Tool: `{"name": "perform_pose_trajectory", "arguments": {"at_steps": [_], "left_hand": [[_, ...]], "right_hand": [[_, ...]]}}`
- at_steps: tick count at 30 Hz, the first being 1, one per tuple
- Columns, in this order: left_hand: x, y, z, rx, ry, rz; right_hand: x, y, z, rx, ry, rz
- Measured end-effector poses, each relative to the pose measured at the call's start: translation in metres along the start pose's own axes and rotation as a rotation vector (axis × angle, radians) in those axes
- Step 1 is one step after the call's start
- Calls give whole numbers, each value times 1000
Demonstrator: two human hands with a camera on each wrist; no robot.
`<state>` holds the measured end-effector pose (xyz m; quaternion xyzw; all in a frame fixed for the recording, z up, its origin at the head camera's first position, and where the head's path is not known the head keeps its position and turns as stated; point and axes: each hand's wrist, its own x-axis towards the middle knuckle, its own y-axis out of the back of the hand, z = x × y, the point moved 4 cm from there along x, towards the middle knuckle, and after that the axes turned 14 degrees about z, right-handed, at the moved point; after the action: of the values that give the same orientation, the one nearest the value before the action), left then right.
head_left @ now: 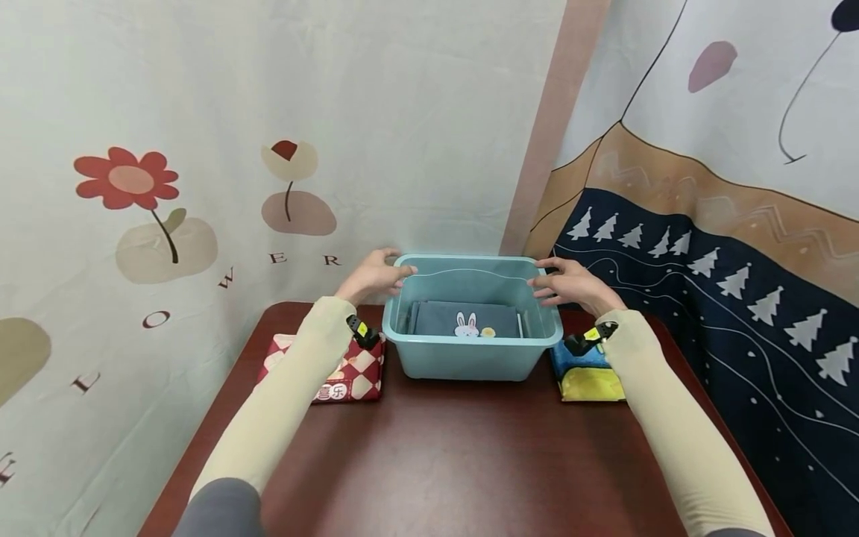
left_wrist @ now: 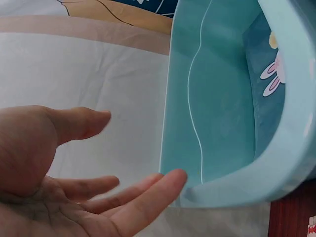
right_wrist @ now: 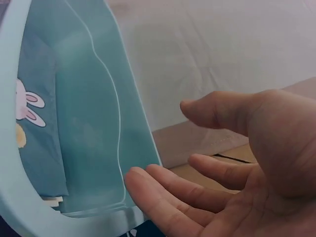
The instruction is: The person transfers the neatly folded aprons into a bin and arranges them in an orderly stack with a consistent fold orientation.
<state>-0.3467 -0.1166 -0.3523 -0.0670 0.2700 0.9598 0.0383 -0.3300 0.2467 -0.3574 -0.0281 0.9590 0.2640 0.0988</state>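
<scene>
One tub [head_left: 470,362] (blue) sits between both grips [head_left: 371,276] [head_left: 573,285].

The place looked like a home-style indoor corner, though whether lived-in or staged could not be told. A wrinkled pale-grey cloth [head_left: 416,112] printed with flowers and letters hung at far left, a navy, tan and white cloth [head_left: 711,358] with fir trees at right, around a rectangular, reddish-brown wood-look table [head_left: 463,455].

Tub [head_left: 470,362] on table [head_left: 429,455], between left hand [head_left: 371,276] and right hand [head_left: 573,285].
In tub: one cloth [head_left: 435,318]. This side of left hand, left of tub: one bundle [head_left: 362,377]. This side of right hand, right of tub: one packet [head_left: 590,384]. Beyond both hands: curtain [head_left: 416,134].
</scene>
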Motion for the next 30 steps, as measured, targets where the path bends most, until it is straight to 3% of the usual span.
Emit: {"name": "perform_pose_trajectory", "arguments": {"at_steps": [5, 17, 30], "left_hand": [[-4, 5, -1, -6, -95, 31], [-12, 13, -5, 109, -343, 119], [-29, 23, -29, 190, -430, 230]], "right_hand": [[-3, -3, -4, -42, 54, 21], [-12, -7, -4, -199, 194, 97], [-28, -31, -1, -239, 302, 188]]}}
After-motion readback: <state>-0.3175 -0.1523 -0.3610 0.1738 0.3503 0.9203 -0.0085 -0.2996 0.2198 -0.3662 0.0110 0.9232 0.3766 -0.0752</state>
